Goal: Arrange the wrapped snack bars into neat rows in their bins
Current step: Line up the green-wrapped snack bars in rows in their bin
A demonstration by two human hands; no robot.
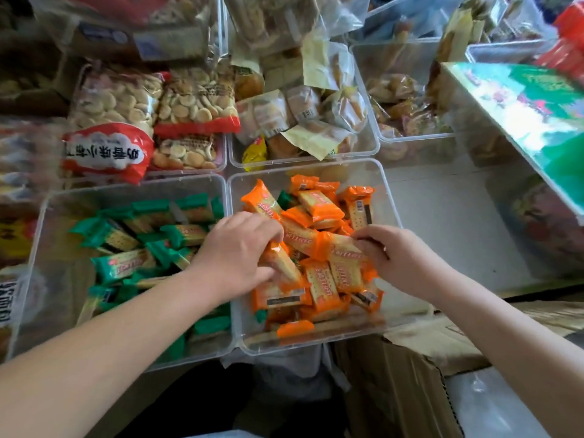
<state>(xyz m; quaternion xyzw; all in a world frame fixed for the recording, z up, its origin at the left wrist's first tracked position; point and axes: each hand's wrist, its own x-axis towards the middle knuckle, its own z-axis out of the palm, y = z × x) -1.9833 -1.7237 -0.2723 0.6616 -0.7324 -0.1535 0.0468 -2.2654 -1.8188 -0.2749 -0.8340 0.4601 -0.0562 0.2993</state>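
Bkgd bags (189, 102) blurry; left hand (240, 248) part-hides gripped orange bars (284, 265).

Chinese characters, seen upside down, are printed on the red biscuit bag (107, 153) far left; lettering on the orange snack bars (319, 203) is blurred.

Five clear bins are in plain view: the orange bin (316, 347), the green bin (126, 187), one biscuit bin (189, 172) and two pastry bins (303, 161) (410, 139). Orange-wrapped bars (319, 203) number at least fifteen on the visible surface and green-wrapped bars (123, 267) about a dozen; neither heap permits an exact count. Also recorded: three biscuit bags (107, 131), one cardboard box (395, 390), one green printed carton (531, 115), and two hands, the left hand (240, 248) and the right hand (395, 257).
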